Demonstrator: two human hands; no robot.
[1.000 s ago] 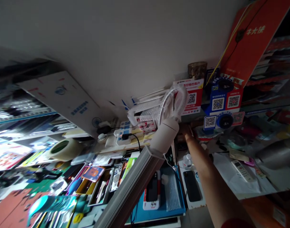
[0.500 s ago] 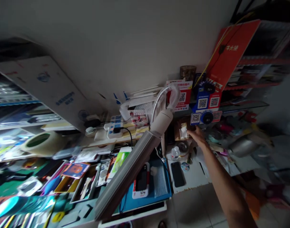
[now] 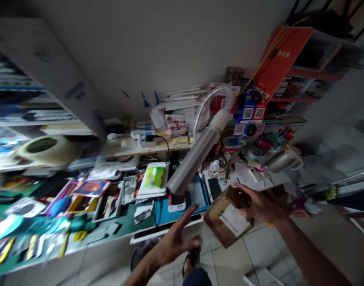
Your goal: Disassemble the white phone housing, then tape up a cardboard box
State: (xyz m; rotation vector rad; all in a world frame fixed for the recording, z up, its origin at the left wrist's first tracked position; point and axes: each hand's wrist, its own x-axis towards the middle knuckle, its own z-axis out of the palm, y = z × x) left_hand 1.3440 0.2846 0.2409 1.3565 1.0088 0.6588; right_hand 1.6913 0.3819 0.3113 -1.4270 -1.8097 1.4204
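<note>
My right hand grips a small brown open box by its far right side, tilted in the air in front of the desk edge. Inside the box lies a white packet or paper; its exact kind is blurred. My left hand is to the left of the box, thumb and fingers spread, touching nothing. Beyond the box a black phone rests on the white desktop. A long tubular lamp hangs over the blue mat.
Trays of tools and a large tape roll are at left. QR code stands, a metal jug and a red-sided shelf are at right. A power strip sits on the back ledge.
My right hand has brought the brown box from the back ledge out past the desk's front edge. My left hand has come into view. The view has shifted slightly.
</note>
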